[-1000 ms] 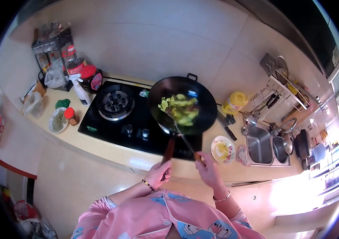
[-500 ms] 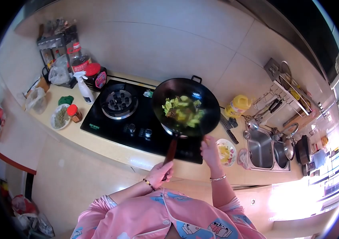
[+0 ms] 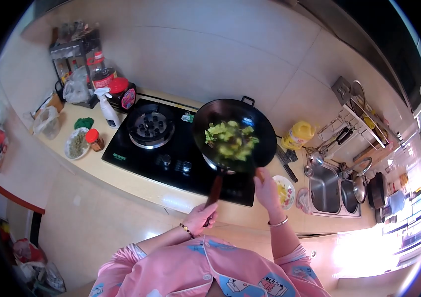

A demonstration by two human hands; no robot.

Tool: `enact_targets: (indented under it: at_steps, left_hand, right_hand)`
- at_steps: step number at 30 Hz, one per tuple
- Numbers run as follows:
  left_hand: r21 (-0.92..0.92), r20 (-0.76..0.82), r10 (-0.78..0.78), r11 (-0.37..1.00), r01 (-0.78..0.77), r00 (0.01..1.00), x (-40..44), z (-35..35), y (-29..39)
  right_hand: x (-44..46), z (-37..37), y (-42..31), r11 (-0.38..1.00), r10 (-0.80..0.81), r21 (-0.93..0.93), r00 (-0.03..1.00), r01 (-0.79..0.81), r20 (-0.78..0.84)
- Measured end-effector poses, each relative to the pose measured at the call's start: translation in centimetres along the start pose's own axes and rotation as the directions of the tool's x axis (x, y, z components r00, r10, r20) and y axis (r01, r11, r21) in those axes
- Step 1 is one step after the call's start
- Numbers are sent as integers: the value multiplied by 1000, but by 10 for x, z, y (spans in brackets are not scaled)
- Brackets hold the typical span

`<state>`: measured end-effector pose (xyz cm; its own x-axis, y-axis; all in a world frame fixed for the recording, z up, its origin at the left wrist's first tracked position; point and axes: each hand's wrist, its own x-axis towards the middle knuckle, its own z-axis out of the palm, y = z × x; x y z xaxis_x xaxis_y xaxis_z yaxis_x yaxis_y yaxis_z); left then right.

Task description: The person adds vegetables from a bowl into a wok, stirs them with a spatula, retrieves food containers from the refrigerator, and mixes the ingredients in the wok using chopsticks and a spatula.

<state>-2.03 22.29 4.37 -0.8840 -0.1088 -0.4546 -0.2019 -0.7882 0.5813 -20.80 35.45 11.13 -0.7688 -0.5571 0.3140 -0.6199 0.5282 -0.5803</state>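
Head view: plate (image 3: 287, 195) (partly behind right hand (image 3: 267, 189)), knife (image 3: 289, 171) near wok (image 3: 264, 136).

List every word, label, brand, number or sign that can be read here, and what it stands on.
None reads clearly.
Stove: green lettering, too small.
Red-lidded jar: label too small.
Bottle with red label: too blurred.
Yellow jug: label too blurred.
Pink shirt: printed letters, too distorted.

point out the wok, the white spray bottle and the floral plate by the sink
Wok (image 3: 266, 134): head view, on the bare inner wall at its right side.
White spray bottle (image 3: 109, 114): head view, on the body below the trigger.
Floral plate (image 3: 290, 197): head view, on the patterned rim.
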Motion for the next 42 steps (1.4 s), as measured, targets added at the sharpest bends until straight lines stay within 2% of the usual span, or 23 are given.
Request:
enact_targets:
  at_steps: [4, 6, 7, 10, 12, 13, 14, 16, 17, 19, 20, 22, 23, 25, 26, 28, 32, 34, 37, 40, 42]
  left_hand:
    - [20, 12, 3, 1000, -3, 1000, -2, 1, 0]
    - [27, 17, 4, 1000, -4, 1000, -2, 0, -1]
    - [29, 25, 6, 1000, -6, 1000, 0, -1, -3]
    - [40, 22, 10, 999, -11, 1000, 0, 0, -1]
    - [46, 14, 6, 999, -7, 1000, -1, 0, -1]
    - [43, 17, 9, 999, -9, 1000, -2, 1, -1]
    - [40, 20, 11, 999, -12, 1000, -2, 1, -1]
    - [39, 26, 11, 999, -12, 1000, 0, -1, -2]
    - [40, 30, 13, 999, -15, 999, 0, -2, -3]
    - [39, 37, 19, 999, -20, 999, -2, 0, -1]
    - [39, 41, 24, 999, -26, 999, -2, 0, 0]
    - [37, 40, 16, 999, -17, 999, 1, -2, -2]
    - [38, 37, 8, 999, -9, 999, 2, -3, -3]
    - [39, 35, 4, 999, -6, 999, 1, -1, -2]
    - [40, 35, 5, 999, -7, 999, 0, -1, -2]
    - [38, 31, -1, 999, 0, 1000, 1, -1, -3]
    - [22, 24, -4, 1000, 3, 1000, 3, -2, -5]
    - [26, 27, -8, 1000, 7, 1000, 2, -1, -5]
    - [33, 11, -17, 999, 16, 1000, 5, -3, -7]
    - [52, 8, -6, 999, 6, 1000, 5, -2, -4]
    - [63, 17, -3, 998, 2, 1000, 3, -1, -4]
  right_hand:
    - [43, -9, -2, 992, 19, -122, 1000, -19, -5]
    - [67, -1, -1, 963, 120, -246, 992, -106, 39]
    - [73, 5, 0, 964, 118, -245, 992, -106, 38]
    - [78, 19, -11, 973, 56, -229, 993, -31, 103]
    - [69, 11, -29, 981, -3, -187, 962, 56, 273]
    - [64, 12, -21, 980, -77, -158, 965, 120, 252]
    - [57, 5, -19, 980, -73, -161, 965, 116, 253]
    - [41, -22, -22, 934, -191, -231, 929, 271, 317]
    - [33, -36, -20, 934, -190, -234, 929, 271, 317]
    - [17, -66, -18, 764, -269, -479, 888, 433, 373]
    - [11, -81, -21, 762, -269, -481, 888, 434, 374]
    - [-3, -110, -31, 634, -282, -601, 869, 487, 406]
    - [-8, -121, -33, 634, -280, -601, 869, 487, 408]
    - [-18, -137, -38, 663, -159, -662, 929, 350, 333]
    - [-22, -146, -39, 663, -157, -662, 930, 349, 333]
    - [-29, -159, -40, 849, -74, -487, 960, 202, 270]
    - [-32, -140, -37, 870, -61, -450, 950, 201, 308]
    - [-20, -102, -23, 809, 17, -564, 953, 164, 301]
    - [0, -51, 13, 783, 46, -613, 974, 102, 222]
    - [20, -39, 10, 869, 39, -494, 990, 35, 138]
    - [24, -36, 6, 952, 45, -302, 999, -41, 7]
